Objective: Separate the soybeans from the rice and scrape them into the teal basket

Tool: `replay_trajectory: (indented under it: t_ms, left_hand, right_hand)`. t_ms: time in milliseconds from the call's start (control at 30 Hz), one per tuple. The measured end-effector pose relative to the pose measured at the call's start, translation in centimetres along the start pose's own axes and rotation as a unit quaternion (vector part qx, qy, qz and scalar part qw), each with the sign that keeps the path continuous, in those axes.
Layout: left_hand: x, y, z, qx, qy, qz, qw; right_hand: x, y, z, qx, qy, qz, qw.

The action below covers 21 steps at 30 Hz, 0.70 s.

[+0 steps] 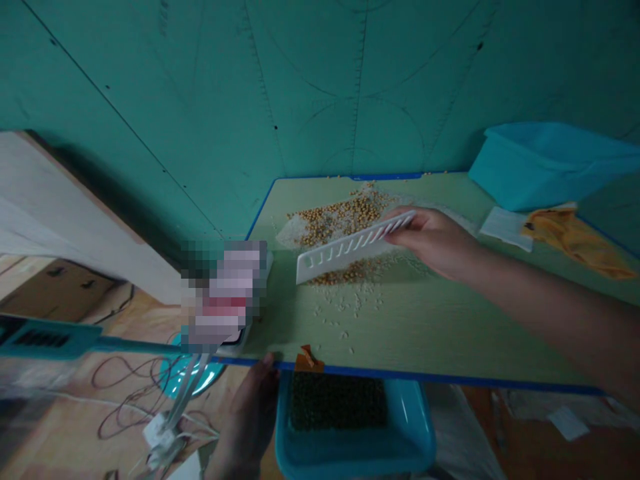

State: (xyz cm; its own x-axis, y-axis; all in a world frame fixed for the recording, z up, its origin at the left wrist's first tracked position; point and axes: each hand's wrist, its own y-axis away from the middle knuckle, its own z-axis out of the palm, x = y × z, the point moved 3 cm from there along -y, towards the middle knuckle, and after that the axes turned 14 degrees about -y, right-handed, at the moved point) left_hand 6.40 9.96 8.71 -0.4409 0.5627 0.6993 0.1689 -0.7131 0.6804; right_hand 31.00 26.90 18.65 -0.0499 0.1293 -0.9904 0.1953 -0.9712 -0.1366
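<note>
My right hand is closed on one end of a long white slotted plastic strip, tilted on its edge above the table. Behind and below the strip lie yellow beans that look like soybeans, mixed with white rice-like grains scattered toward the front edge. My left hand is at the table's front edge, beside the rim of a blue basin. Its fingers are dim and mostly hidden. Inside the basin sits a dark green mass, too dark to identify.
The light green table has a blue edge, with orange tape at the front. A blue bin, a white cloth and a yellow cloth are at the right. A blurred-out object stands left. Cables and a power strip lie below.
</note>
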Motion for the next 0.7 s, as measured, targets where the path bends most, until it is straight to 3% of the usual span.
replay_trajectory:
  t_ms: [100, 367, 533, 700]
  left_hand:
    - [-0.2, -0.2, 0.2, -0.034, -0.002, -0.016, 0.999]
    - [-0.5, -0.5, -0.2, -0.006, 0.020, -0.014, 1.000]
    - [-1.0, -1.1, -0.8, -0.024, 0.029, 0.035, 0.999]
    - [-0.7, -0.5, -0.5, -0.003, 0.016, 0.008, 1.000]
  right_hand:
    - [-0.6, 1.3, -0.4, -0.007, 0.004, 0.003, 1.000]
    - [-0.4, 3.0, -1.1, 0.010, 0.017, 0.020, 1.000]
    - [-0.9, 4.5, -1.0, 0.012, 0.026, 0.053, 0.998]
    - [-0.7, 5.0, -0.9, 0.022, 0.027, 0.060, 0.998]
